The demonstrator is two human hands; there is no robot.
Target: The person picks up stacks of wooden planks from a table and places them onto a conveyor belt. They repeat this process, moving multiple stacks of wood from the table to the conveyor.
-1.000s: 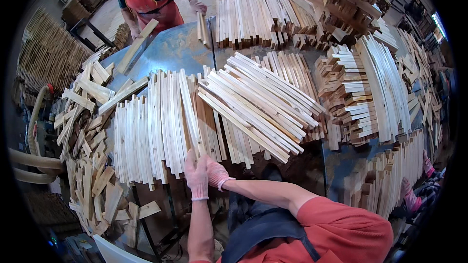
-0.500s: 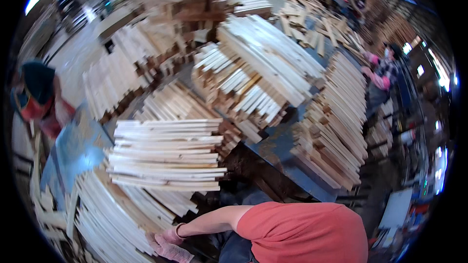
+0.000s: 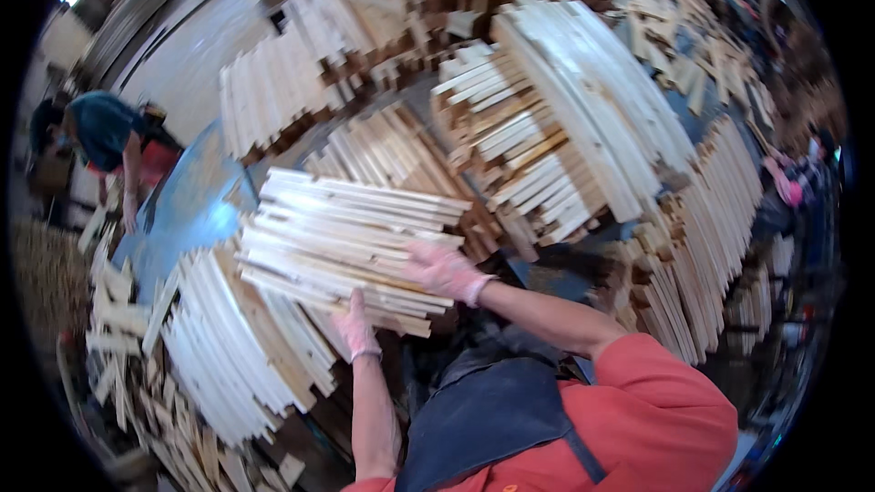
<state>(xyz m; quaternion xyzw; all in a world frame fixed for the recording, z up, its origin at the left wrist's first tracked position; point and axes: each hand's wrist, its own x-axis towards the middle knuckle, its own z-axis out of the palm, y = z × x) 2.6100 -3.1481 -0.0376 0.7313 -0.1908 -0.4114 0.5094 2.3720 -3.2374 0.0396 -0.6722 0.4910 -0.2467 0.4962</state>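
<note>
A stack of pale wooden slats [image 3: 314, 232] lies in front of me, its slats side by side with uneven right ends. My right hand [image 3: 445, 271], in a pink glove, rests over the right part of the stack with its fingers stretched out across the slats. At the near edge, my left hand [image 3: 357, 328], also gloved in pink, touches the closest slat with its fingers pointing away from me and apart. Some of its fingertips are hidden against the wood. Below and to the left lies another pile of long slats [image 3: 214, 337].
A thick pile of boards [image 3: 588, 96] stands beyond, with a long row of slats [image 3: 715, 237] at the right. Offcuts [image 3: 118, 319] lie at the left by a blue table [image 3: 196, 205]. One co-worker [image 3: 109, 132] bends there; another [image 3: 802, 178] is far right.
My hands have moved from the lower-left pile up to the middle stack and are now apart. The view has shifted, and the co-worker at the left is bending with an arm reaching down.
</note>
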